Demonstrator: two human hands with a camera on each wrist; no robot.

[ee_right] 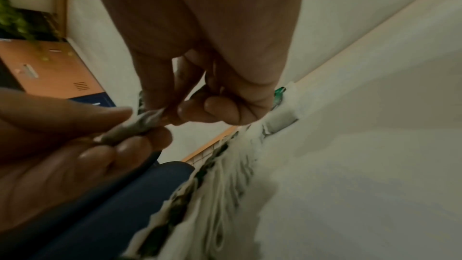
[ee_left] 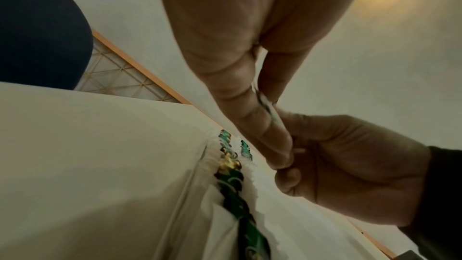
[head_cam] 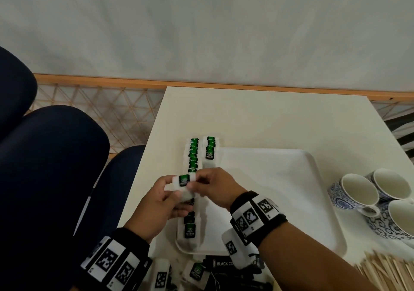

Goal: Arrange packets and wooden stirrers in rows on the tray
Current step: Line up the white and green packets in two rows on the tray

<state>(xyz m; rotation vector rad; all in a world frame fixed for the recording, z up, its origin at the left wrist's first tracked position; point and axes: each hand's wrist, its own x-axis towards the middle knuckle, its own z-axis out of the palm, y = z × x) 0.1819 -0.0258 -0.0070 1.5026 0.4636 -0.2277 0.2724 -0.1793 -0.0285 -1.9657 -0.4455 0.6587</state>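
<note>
White bench carries the tray. Both hands, left and right, pinch one packet above the long row. Better to keep it flat and lay it overlapping evenly, label upward, in the short row just beyond the right fingers.

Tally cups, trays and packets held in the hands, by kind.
3 blue-and-white cups
1 white tray
1 green tea packet, pinched by left hand and right hand
Total: 5
</note>
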